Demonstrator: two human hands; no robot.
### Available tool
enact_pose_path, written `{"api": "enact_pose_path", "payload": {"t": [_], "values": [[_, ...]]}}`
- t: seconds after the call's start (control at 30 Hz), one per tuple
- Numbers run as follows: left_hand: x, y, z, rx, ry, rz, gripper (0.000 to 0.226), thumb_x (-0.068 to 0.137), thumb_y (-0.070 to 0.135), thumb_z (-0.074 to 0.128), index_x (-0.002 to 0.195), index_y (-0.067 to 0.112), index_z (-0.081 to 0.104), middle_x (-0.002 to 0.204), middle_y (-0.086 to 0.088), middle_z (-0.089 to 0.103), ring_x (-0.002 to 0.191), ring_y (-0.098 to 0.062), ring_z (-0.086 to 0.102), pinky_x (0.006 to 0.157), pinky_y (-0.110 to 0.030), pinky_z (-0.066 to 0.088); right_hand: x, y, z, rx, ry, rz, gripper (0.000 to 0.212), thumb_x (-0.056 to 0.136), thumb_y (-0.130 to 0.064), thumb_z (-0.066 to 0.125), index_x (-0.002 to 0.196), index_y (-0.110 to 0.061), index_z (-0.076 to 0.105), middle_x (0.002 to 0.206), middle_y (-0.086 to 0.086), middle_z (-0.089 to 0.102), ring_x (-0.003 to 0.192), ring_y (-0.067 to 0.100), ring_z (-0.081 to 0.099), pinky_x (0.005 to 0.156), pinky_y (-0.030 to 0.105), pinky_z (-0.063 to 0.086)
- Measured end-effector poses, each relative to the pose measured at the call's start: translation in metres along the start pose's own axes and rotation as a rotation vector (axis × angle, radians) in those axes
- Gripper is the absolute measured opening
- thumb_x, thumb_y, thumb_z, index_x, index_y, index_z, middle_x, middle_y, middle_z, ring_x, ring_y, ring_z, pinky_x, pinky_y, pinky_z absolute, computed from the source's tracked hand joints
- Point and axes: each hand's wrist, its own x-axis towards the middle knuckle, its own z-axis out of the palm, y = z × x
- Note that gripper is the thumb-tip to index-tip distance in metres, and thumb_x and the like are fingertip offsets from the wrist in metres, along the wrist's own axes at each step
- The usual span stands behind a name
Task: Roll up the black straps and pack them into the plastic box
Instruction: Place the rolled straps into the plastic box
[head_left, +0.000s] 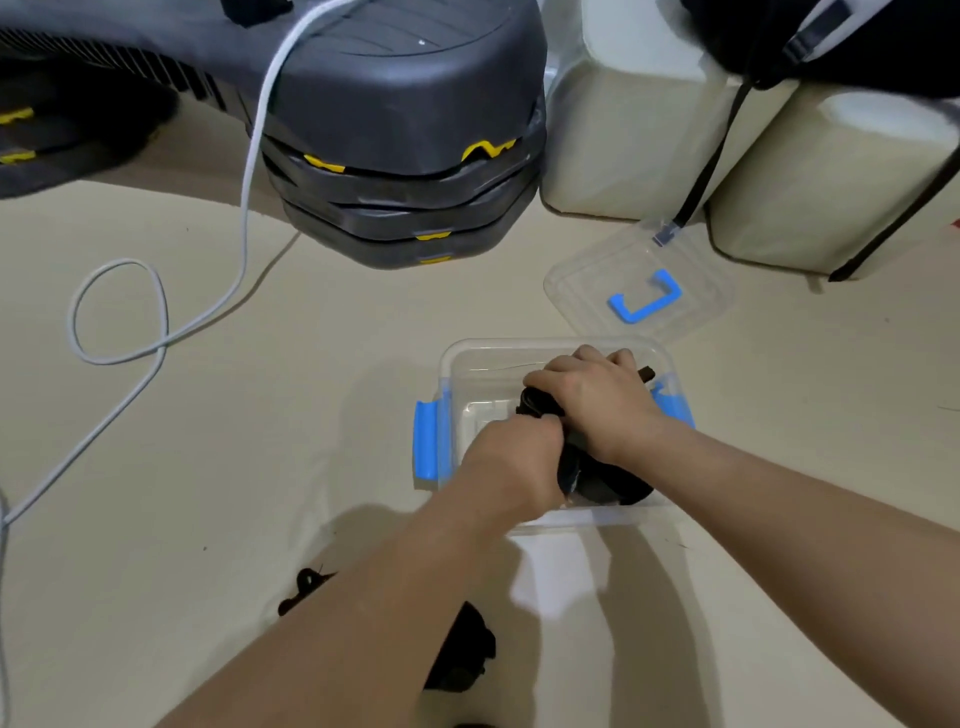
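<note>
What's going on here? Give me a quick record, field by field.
box: clear, blue latches, open
lid: off, lying beyond the box
straps: black bundle inside the box
left hand: grips straps
right hand: grips straps from above
spare straps: loose, outside the box, near side

The plastic box (467, 349) at lower centre is clear, with bright blue latches (430, 441) at its two sides, and the black straps (608, 486) inside it are plain and unpatterned. Its lid (582, 275), right of centre, is clear too, with a blue handle (647, 301). The floor (291, 426) is pale beige. The stacked cases (405, 98) at upper centre are dark grey with yellow clips (488, 149) and a ribbed top. A cable (248, 176) on the left is pale grey-white. The tubs (623, 135) at upper right are cream.
</note>
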Motion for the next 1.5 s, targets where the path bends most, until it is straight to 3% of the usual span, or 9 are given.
{"api": "enact_pose_path", "payload": {"t": [0.27, 0.47, 0.63, 0.8, 0.93, 1.03, 1.2, 1.37, 1.5], "values": [[0.012, -0.011, 0.021, -0.390, -0.024, -0.122, 0.035, 0.085, 0.021, 0.071, 0.116, 0.011, 0.059, 0.107, -0.005, 0.066, 0.099, -0.023, 0.062, 0.083, -0.033, 0.052, -0.009, 0.010, 0.002, 0.050, -0.057, 0.001, 0.052, 0.098, -0.036, 0.050, 0.147, -0.042, 0.036, 0.140, -0.007, 0.047, 0.131, 0.021, 0.036, 0.101, 0.048, 0.027], [0.016, -0.020, 0.017, -0.729, -0.080, -0.344, 0.083, 0.062, 0.030, 0.087, 0.124, 0.003, 0.037, 0.099, -0.004, 0.061, 0.098, -0.026, 0.067, 0.083, -0.044, 0.059, -0.036, 0.027, -0.014, 0.209, -0.011, 0.155, 0.050, 0.098, -0.051, 0.047, 0.146, -0.045, 0.037, 0.145, -0.012, 0.044, 0.138, 0.017, 0.030, 0.101, 0.045, 0.026], [0.016, -0.022, 0.018, -0.861, -0.117, -0.341, 0.108, 0.075, 0.010, 0.082, 0.152, 0.031, 0.009, 0.109, -0.006, 0.059, 0.102, -0.028, 0.066, 0.083, -0.047, 0.060, -0.055, 0.028, -0.022, 0.375, 0.092, 0.241, 0.048, 0.099, -0.044, 0.049, 0.146, -0.039, 0.043, 0.145, -0.012, 0.046, 0.140, 0.014, 0.029, 0.104, 0.045, 0.025], [0.008, -0.015, 0.014, -0.691, -0.079, -0.266, 0.090, 0.079, 0.010, 0.076, 0.147, 0.026, 0.020, 0.100, -0.005, 0.061, 0.097, -0.029, 0.067, 0.085, -0.043, 0.059, -0.065, 0.001, -0.022, 0.432, 0.227, 0.198, 0.042, 0.096, -0.027, 0.051, 0.138, -0.029, 0.055, 0.136, -0.009, 0.056, 0.132, 0.019, 0.043, 0.099, 0.043, 0.030], [-0.013, -0.010, -0.017, -0.341, -0.096, -0.231, 0.034, 0.085, 0.014, 0.067, 0.107, 0.013, 0.042, 0.090, 0.000, 0.055, 0.086, -0.023, 0.059, 0.070, -0.029, 0.047, -0.097, -0.048, -0.016, 0.336, 0.463, -0.038, 0.039, 0.081, -0.013, 0.048, 0.114, -0.010, 0.067, 0.099, 0.006, 0.067, 0.087, 0.033, 0.062, 0.072, 0.039, 0.036], [-0.044, -0.033, -0.035, -0.499, 0.038, -0.277, 0.029, 0.087, 0.004, 0.062, 0.112, 0.019, 0.064, 0.101, -0.005, 0.067, 0.093, -0.021, 0.068, 0.085, -0.031, 0.055, -0.120, -0.076, -0.003, 0.243, 0.411, -0.259, 0.046, 0.081, -0.016, 0.051, 0.125, -0.005, 0.057, 0.096, 0.006, 0.066, 0.082, 0.028, 0.062, 0.068, 0.041, 0.044], [-0.124, -0.087, -0.027, -0.726, 0.403, -0.521, 0.028, 0.080, -0.002, 0.053, 0.075, 0.019, 0.071, 0.073, 0.001, 0.071, 0.064, -0.015, 0.064, 0.062, -0.025, 0.051, -0.122, -0.109, 0.025, 0.389, 0.046, -0.302, 0.054, 0.086, -0.040, 0.060, 0.135, -0.020, 0.049, 0.123, 0.001, 0.058, 0.113, 0.026, 0.057, 0.088, 0.040, 0.050], [-0.148, -0.117, 0.020, -0.311, -0.154, -0.428, 0.092, 0.075, 0.016, 0.075, 0.152, 0.033, 0.027, 0.157, 0.000, 0.026, 0.144, -0.026, 0.028, 0.106, -0.030, 0.036, -0.115, -0.140, 0.068, 0.386, -0.296, -0.230, 0.091, 0.085, -0.047, 0.064, 0.155, -0.035, 0.007, 0.153, -0.008, 0.031, 0.142, 0.017, 0.028, 0.106, 0.043, 0.035], [-0.150, -0.119, 0.059, -0.129, -0.051, -0.364, 0.091, 0.069, 0.029, 0.078, 0.147, 0.034, 0.033, 0.147, -0.003, 0.033, 0.124, -0.033, 0.050, 0.100, -0.036, 0.047, -0.109, -0.151, 0.074, 0.514, -0.232, -0.171, 0.063, 0.081, -0.040, 0.067, 0.135, -0.033, 0.037, 0.125, -0.011, 0.052, 0.114, 0.015, 0.052, 0.088, 0.034, 0.042]]}}
